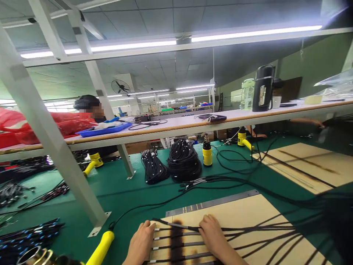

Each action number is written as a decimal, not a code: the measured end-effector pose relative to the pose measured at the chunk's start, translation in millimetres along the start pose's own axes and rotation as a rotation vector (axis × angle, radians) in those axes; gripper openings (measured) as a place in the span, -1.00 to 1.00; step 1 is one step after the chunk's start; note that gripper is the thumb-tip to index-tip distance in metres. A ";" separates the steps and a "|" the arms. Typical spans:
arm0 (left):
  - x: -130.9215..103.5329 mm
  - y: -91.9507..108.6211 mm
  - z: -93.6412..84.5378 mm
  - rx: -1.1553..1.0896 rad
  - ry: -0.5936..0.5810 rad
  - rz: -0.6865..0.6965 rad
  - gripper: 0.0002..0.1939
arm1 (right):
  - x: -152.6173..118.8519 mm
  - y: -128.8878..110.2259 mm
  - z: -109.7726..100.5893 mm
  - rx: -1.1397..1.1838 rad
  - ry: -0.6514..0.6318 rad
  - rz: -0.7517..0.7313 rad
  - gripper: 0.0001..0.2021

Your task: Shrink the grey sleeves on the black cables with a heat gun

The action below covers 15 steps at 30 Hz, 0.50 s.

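Several black cables (249, 229) lie side by side across a pale wooden board (242, 209) with a dark scorched band. Each has a grey sleeve (193, 243) near its left end and a small white tip. My right hand (213, 235) is closed on the uppermost cable, just right of its sleeve. At the board's left edge, my left hand (140, 241) has its fingers curled beside the cable tips; what they pinch is hidden. The topmost cable end slants up to the left, out of line with the others. A yellow-handled heat gun (100, 250) lies left of my left hand.
A metal ruler (212, 203) runs along the board's back edge. Behind are black cable bundles (184, 160) and an upright yellow heat gun (207, 154). A white post (68, 176) stands left; a shelf (165, 129) crosses above. Another person's arm (307, 121) is at far right.
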<state>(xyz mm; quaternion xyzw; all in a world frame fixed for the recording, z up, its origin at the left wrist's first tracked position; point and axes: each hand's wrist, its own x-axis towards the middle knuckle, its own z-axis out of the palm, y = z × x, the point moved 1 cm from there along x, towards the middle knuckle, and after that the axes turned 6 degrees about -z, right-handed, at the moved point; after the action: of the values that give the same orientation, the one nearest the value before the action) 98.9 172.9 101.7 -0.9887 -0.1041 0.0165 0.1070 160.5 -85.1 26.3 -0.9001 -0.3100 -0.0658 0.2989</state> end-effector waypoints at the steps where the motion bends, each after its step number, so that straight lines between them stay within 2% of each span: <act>1: 2.7 -1.1 1.6 0.016 -0.005 0.013 -0.61 | 3.9 -4.3 1.1 -0.011 -0.006 0.007 -0.81; 4: 9.4 -4.3 6.7 0.061 -0.002 0.037 -0.60 | 14.0 -11.9 3.7 -0.024 -0.029 0.018 -0.85; 8: 13.8 -5.5 9.4 0.071 -0.027 -0.034 -0.60 | 21.9 -15.0 6.8 -0.013 -0.051 0.001 -0.83; 15: 20.8 1.7 -6.1 0.021 -0.020 -0.091 -0.63 | 11.2 -10.2 5.1 0.111 0.018 -0.033 -0.81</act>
<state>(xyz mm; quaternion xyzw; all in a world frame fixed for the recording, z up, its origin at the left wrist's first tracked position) 119.9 174.4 107.0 -0.9815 -0.1496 0.0225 0.1172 163.0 -69.9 30.6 -0.8763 -0.3252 -0.0615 0.3502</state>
